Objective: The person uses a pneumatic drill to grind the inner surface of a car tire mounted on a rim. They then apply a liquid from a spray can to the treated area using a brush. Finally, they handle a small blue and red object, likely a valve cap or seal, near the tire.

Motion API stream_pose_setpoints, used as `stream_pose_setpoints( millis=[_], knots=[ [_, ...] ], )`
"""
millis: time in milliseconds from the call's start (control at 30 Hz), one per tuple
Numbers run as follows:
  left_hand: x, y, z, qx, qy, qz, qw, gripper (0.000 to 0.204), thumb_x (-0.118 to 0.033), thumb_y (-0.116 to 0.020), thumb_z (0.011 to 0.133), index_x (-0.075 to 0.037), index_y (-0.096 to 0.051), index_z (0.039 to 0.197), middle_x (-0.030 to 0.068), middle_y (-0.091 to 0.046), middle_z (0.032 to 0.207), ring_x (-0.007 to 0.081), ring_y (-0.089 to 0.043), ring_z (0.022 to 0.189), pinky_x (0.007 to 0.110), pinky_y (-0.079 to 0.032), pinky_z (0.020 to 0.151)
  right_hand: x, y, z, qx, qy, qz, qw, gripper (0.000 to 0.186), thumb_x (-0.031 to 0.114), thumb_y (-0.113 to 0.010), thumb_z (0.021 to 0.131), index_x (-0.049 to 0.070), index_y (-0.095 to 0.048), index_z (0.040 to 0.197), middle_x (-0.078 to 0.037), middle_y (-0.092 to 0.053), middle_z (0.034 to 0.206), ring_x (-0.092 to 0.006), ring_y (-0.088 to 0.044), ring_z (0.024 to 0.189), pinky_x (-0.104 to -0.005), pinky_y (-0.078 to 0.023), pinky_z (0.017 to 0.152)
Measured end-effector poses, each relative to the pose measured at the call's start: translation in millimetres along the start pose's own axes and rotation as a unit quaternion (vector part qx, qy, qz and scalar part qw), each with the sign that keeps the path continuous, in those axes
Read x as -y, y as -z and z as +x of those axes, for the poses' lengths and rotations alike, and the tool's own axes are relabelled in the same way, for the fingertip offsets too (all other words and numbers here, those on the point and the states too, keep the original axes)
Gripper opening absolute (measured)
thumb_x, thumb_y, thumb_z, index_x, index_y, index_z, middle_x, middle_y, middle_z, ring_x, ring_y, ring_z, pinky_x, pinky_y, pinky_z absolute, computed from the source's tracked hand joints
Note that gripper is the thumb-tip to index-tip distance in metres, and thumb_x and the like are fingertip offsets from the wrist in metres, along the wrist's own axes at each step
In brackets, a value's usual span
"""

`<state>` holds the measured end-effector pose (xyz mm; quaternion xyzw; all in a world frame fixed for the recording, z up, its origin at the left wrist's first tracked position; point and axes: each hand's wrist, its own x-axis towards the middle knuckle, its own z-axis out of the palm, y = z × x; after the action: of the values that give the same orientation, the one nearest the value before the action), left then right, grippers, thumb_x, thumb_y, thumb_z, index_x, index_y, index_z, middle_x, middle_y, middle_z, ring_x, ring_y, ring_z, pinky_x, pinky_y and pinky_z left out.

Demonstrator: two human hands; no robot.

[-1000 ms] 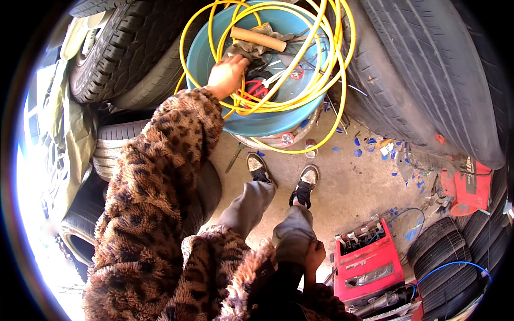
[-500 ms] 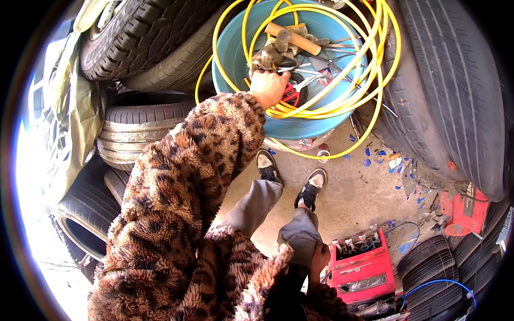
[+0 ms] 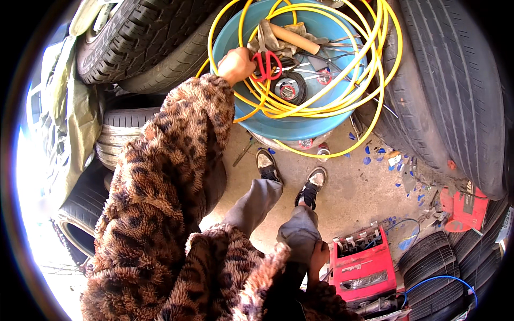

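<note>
My left hand [image 3: 236, 65], at the end of a spotted fleece sleeve, is over the left side of a round blue basin [image 3: 300, 127]. Its fingers are curled at the edge of red-handled scissors [image 3: 266, 63], whose blades point away from me. Loops of yellow hose [image 3: 316, 113] lie across the basin, one passing close by this hand. Behind the scissors are a grey work glove [image 3: 288, 49] and a tan tube [image 3: 294, 38]; a black coil [image 3: 297, 88] sits nearer. My right hand [image 3: 319, 258] rests against my right knee, its fingers mostly hidden.
Large tires [image 3: 447, 80] stand at the right, and more tires [image 3: 155, 43] are stacked at the left. A red toolbox [image 3: 364, 270] sits on the floor beside my right leg. Blue scraps [image 3: 367, 160] litter the concrete floor [image 3: 342, 203].
My left hand has moved left, and the scissors have come with it, turning so their blades point away. The black coil is now uncovered. My right hand stays at my knee.
</note>
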<state>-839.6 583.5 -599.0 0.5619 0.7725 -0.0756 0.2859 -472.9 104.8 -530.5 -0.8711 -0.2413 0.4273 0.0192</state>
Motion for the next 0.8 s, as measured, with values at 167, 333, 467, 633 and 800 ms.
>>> stream_pose_setpoints(
  millis=[167,333,467,633,800],
  knots=[
    [-34.0,-2.0,-20.2,-0.124,-0.131,0.076,0.981,0.029,-0.029,-0.069,0.083,-0.006,-0.067,0.101,0.0158,-0.07,0.097,0.0347,-0.068,0.089,0.044,-0.054,0.077,4.6,-1.9,2.2,0.007,-0.021,0.016,1.0,0.037,0.027,-0.053,0.093,-0.007,-0.066,0.091,-0.022,-0.066,0.078,-0.0306,-0.06,0.07,-0.0431,-0.047,0.068],
    [-72.1,-49.1,-40.9,0.071,-0.26,0.192,0.944,0.015,-0.015,-0.06,0.082,-0.005,-0.069,0.089,0.015,-0.071,0.084,0.0333,-0.071,0.08,0.044,-0.056,0.069,7.1,-1.1,0.6,-0.002,-0.013,0.007,1.0,0.036,0.027,-0.055,0.094,-0.007,-0.065,0.087,-0.02,-0.064,0.073,-0.0259,-0.058,0.066,-0.0424,-0.046,0.065],
    [-61.7,-78.0,-34.7,0.012,-0.267,0.227,0.937,0.012,-0.017,-0.062,0.083,-0.009,-0.07,0.089,0.0117,-0.072,0.084,0.0293,-0.072,0.08,0.043,-0.056,0.066,10.3,0.8,-1.1,0.001,-0.019,0.016,1.0,0.036,0.027,-0.055,0.094,-0.007,-0.065,0.087,-0.02,-0.065,0.074,-0.026,-0.058,0.067,-0.042,-0.046,0.066],
    [-60.7,-89.0,-30.9,0.027,-0.256,0.209,0.943,0.012,-0.015,-0.06,0.084,-0.009,-0.067,0.091,0.0125,-0.071,0.084,0.0311,-0.071,0.081,0.045,-0.055,0.069,4.4,1.8,1.7,0.012,-0.034,0.028,0.999,0.034,0.027,-0.056,0.094,-0.006,-0.065,0.091,-0.02,-0.067,0.078,-0.0249,-0.06,0.07,-0.0405,-0.047,0.068],
    [-56.8,-93.3,-26.3,0.036,-0.243,0.2,0.949,0.016,-0.014,-0.058,0.084,-0.009,-0.065,0.098,0.0144,-0.07,0.084,0.0331,-0.071,0.083,0.046,-0.056,0.07,1.9,3.0,1.3,0.012,-0.045,0.041,0.998,0.033,0.027,-0.056,0.093,-0.005,-0.066,0.093,-0.02,-0.067,0.08,-0.0261,-0.062,0.072,-0.0402,-0.049,0.07]
  ],
)
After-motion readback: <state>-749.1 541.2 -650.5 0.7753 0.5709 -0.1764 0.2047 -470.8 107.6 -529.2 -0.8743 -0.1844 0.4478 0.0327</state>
